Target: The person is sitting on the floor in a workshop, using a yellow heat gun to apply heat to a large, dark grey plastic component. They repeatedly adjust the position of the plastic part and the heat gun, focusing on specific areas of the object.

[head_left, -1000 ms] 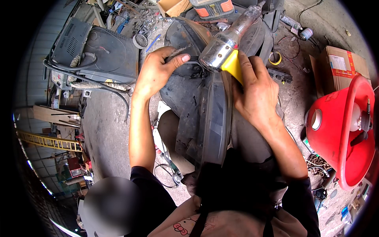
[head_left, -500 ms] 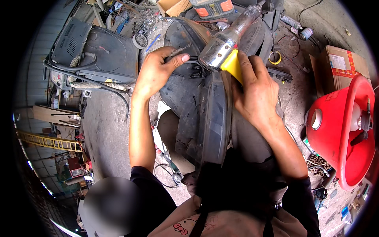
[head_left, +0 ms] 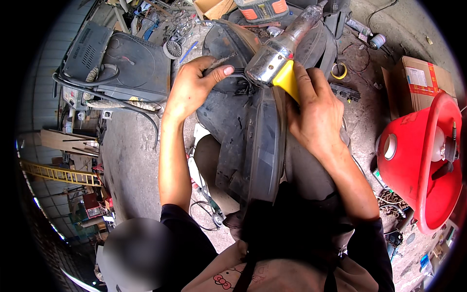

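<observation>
My right hand (head_left: 318,109) is closed round the yellow handle of a silver, metal-barrelled tool (head_left: 279,53) that looks like a hot-air gun. Its narrow end points away to the upper right, and the wide end sits over the middle of a dark plastic part. Thumb and bent fingers of my left hand (head_left: 197,87) pinch a thin greyish strip (head_left: 224,61), just left of the tool's wide end; its exact kind is unclear. Below both hands lies the large black moulded plastic part (head_left: 233,126), scuffed and dusty, stretching toward my lap.
To the right stand a red plastic tub (head_left: 404,151) and a cardboard box (head_left: 418,82). A yellow tape roll (head_left: 339,71) and spray cans (head_left: 377,41) lie beyond. At left is a grey metal machine (head_left: 136,63) with thick cables. An orange-and-grey case (head_left: 262,10) stands at the far edge.
</observation>
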Action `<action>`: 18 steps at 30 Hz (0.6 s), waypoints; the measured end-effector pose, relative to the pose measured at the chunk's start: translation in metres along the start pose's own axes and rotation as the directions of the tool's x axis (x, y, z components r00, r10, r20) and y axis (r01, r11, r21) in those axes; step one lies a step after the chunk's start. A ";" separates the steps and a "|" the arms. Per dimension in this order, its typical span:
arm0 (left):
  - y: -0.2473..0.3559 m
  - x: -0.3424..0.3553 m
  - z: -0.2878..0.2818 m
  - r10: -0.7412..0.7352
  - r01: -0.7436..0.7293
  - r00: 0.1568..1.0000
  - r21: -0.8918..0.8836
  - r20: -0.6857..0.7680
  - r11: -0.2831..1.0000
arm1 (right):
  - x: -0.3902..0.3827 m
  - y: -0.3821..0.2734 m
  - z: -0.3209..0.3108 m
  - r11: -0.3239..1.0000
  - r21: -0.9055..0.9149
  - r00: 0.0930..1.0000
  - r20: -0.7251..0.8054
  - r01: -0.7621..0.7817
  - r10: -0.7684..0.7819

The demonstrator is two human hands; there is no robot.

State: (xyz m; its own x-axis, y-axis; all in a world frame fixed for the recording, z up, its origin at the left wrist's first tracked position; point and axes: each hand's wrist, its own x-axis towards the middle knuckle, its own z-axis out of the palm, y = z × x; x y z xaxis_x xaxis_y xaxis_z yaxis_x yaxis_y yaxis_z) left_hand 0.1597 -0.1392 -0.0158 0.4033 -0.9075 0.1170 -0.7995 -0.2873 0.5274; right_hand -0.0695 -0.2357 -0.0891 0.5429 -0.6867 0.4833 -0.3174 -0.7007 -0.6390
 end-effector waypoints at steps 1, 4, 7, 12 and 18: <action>0.000 0.000 0.000 0.002 -0.002 1.000 0.002 -0.002 1.000 | 0.000 0.000 0.000 1.000 0.002 1.000 0.004 -0.006 0.006; -0.001 -0.001 0.000 -0.010 0.010 1.000 0.004 0.006 1.000 | 0.000 -0.001 0.002 1.000 -0.003 1.000 0.000 -0.001 0.001; -0.004 -0.002 -0.001 0.015 -0.015 1.000 -0.005 -0.004 1.000 | -0.001 -0.001 0.001 1.000 -0.010 1.000 -0.017 0.024 -0.024; 0.003 -0.003 -0.001 -0.023 0.023 1.000 -0.004 0.008 1.000 | -0.003 0.000 -0.001 1.000 -0.011 1.000 -0.016 0.007 -0.007; 0.008 0.000 0.001 -0.062 0.061 0.998 0.020 0.018 0.998 | -0.001 0.002 -0.004 1.000 -0.024 1.000 -0.030 0.007 -0.008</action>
State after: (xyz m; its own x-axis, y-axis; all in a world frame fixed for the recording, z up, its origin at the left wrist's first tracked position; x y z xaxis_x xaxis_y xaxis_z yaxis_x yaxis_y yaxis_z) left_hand 0.1528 -0.1421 -0.0128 0.4440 -0.8933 0.0694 -0.7821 -0.3487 0.5164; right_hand -0.0740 -0.2371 -0.0891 0.5218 -0.6865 0.5064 -0.3320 -0.7102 -0.6208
